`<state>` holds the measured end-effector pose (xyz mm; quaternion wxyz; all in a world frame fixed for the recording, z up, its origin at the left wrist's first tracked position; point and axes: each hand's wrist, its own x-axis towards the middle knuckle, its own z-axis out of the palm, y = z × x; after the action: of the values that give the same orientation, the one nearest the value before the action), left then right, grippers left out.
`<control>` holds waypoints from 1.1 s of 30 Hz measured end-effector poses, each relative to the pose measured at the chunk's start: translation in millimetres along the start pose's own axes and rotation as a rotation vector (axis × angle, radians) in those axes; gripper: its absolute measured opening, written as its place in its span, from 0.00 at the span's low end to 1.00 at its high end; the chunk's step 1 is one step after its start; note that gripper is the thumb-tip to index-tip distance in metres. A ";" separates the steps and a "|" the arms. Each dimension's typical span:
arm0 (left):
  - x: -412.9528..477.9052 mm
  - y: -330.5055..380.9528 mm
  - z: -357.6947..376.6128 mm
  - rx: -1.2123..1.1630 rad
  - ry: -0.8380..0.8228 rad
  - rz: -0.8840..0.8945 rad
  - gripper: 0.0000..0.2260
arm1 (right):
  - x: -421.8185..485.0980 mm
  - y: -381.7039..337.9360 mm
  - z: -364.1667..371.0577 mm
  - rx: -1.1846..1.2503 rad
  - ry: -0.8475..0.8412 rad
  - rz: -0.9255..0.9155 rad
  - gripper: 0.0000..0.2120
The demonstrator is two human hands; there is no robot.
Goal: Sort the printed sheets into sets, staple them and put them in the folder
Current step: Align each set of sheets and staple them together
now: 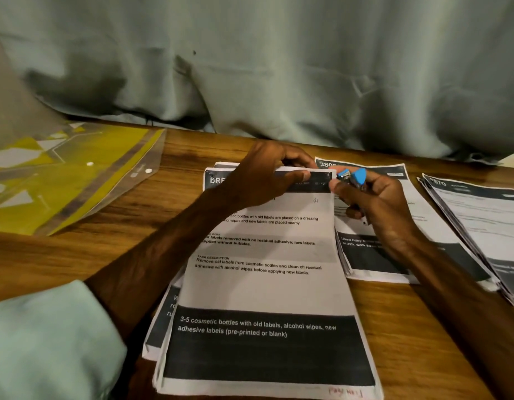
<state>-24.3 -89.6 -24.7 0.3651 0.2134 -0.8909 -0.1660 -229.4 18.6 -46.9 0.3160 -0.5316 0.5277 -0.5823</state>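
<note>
My left hand (pixel 264 174) pinches the far end of the set (pixel 267 284). My right hand (pixel 374 203) grips the stapler (pixel 352 176) just beside its far right corner. The set's long axis points toward the far edge of the tabletop (pixel 192 145).

L hand (pixel 264 177) grips sheets (pixel 264 287), prob. stapler (pixel 353 176) (blue)

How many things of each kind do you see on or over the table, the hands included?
Paper piles: 4, one half hidden under the middle one
Stapler: 1
Folder: 1
Hands: 2 (left hand, right hand)
Total: 8
</note>
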 end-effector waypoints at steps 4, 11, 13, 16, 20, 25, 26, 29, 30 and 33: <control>0.7 4.4 2.1 0.023 0.007 0.035 0.10 | 1.3 0.7 5.0 -0.114 0.084 -0.061 0.12; 1.1 3.7 3.8 0.060 0.021 0.041 0.11 | -3.2 -4.1 4.8 -0.143 0.071 -0.094 0.12; 1.3 4.2 3.6 0.057 0.032 0.033 0.10 | -3.7 -5.2 4.6 -0.143 0.064 -0.101 0.13; 1.1 6.1 2.7 0.053 0.037 0.032 0.10 | -3.3 -5.4 4.4 -0.149 0.067 -0.101 0.14; 1.0 6.6 2.8 0.055 0.036 0.032 0.10 | -3.5 -4.6 3.9 -0.148 0.064 -0.111 0.13; 0.8 6.1 3.4 0.048 0.033 0.054 0.11 | -2.8 -3.5 4.1 -0.153 0.052 -0.118 0.12; 0.7 6.1 3.5 0.049 0.034 0.056 0.11 | -2.6 -2.6 3.6 -0.148 0.052 -0.114 0.11; 0.6 5.7 4.5 0.062 0.046 0.063 0.11 | -2.2 -1.7 2.7 -0.133 0.057 -0.109 0.10; 0.9 5.5 4.9 0.065 0.048 0.066 0.11 | -1.8 -1.1 2.1 -0.133 0.060 -0.112 0.10; 1.2 4.7 6.3 0.073 0.054 0.076 0.11 | -1.7 -1.4 2.6 -0.124 0.059 -0.113 0.09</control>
<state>-30.8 -85.3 -26.1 0.3871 0.1970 -0.8935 -0.1138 -226.2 19.8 -46.4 0.2338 -0.5617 0.5409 -0.5808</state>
